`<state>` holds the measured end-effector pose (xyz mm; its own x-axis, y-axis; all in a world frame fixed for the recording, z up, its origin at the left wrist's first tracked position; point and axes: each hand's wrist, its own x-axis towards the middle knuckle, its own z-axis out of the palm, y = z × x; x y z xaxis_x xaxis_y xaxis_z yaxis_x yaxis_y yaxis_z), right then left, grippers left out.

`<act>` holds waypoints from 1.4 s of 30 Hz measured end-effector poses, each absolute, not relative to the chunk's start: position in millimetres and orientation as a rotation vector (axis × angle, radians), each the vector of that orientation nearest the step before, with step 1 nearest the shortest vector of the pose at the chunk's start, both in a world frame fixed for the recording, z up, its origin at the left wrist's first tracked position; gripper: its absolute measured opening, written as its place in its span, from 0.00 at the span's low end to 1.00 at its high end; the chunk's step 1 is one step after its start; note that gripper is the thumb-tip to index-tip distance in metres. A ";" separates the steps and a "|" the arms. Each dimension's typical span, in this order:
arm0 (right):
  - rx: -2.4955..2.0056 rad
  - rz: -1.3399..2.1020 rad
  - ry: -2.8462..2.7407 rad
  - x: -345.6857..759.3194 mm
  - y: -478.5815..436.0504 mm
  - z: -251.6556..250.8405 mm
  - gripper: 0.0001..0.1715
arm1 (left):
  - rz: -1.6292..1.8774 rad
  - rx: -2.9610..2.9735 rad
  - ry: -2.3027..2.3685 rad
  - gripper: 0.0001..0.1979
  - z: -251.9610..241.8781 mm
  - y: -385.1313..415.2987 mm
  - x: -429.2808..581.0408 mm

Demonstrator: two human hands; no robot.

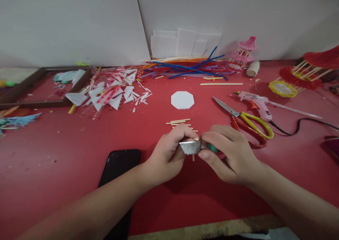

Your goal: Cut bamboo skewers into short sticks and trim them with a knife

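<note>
My right hand (231,155) is closed around a small knife with a broad slanted blade (190,147) and a bit of green handle (212,147). Its edge points left, toward my left hand (169,153), whose fingers are closed on a thin wooden stick (193,157). The stick's lower end shows beneath the blade; most of it is hidden by the blade and fingers. Just beyond my hands, several short wooden sticks (180,121) lie on the red table (156,208). Farther back is a white octagonal piece (182,100) lying flat.
Scissors (233,112) and a pink glue gun (258,105) with a black cord lie at right. Pipe cleaners (190,68) line the wall. White and pink scraps (113,91) are heaped left, near a brown frame (76,88). A phone (116,169) lies under my left forearm.
</note>
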<state>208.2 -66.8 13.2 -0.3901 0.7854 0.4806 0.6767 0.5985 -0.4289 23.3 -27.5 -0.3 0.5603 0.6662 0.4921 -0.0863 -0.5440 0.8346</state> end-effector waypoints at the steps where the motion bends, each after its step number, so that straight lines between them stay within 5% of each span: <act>1: -1.154 0.221 -2.166 208.0 -66.9 13.5 0.15 | 1.064 1.906 0.471 0.08 -0.1 -27.6 23.3; 42: -1.135 0.209 -2.179 206.5 -70.5 22.1 0.15 | 1.080 1.883 0.408 0.06 -1.9 -26.0 19.2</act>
